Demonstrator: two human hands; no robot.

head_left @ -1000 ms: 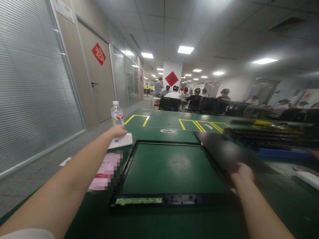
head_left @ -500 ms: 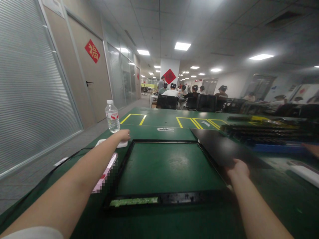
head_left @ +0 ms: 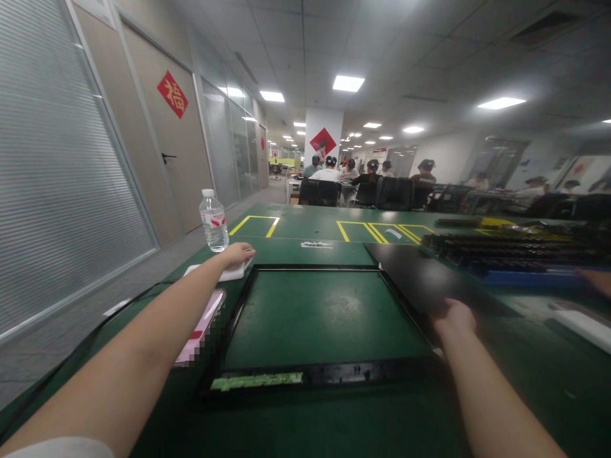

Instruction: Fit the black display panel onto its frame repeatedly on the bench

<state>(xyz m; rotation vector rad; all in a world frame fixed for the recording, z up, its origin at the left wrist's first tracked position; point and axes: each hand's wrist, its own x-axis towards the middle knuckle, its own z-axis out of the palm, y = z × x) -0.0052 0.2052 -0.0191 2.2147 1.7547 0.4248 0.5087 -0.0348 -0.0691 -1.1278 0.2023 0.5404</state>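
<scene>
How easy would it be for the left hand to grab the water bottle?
Probably easy, yes. The left hand rests on a white pad close beside the water bottle, with nothing standing between them.

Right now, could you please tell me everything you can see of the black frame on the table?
The black frame is a thin, plastic-looking rectangle, open in the middle so the green table shows through. It lies flat. Its near rail is wider and carries a green circuit strip at its left. The left hand lies by its far-left corner; the dark panel gripped by the right hand overlaps its right side.
</scene>
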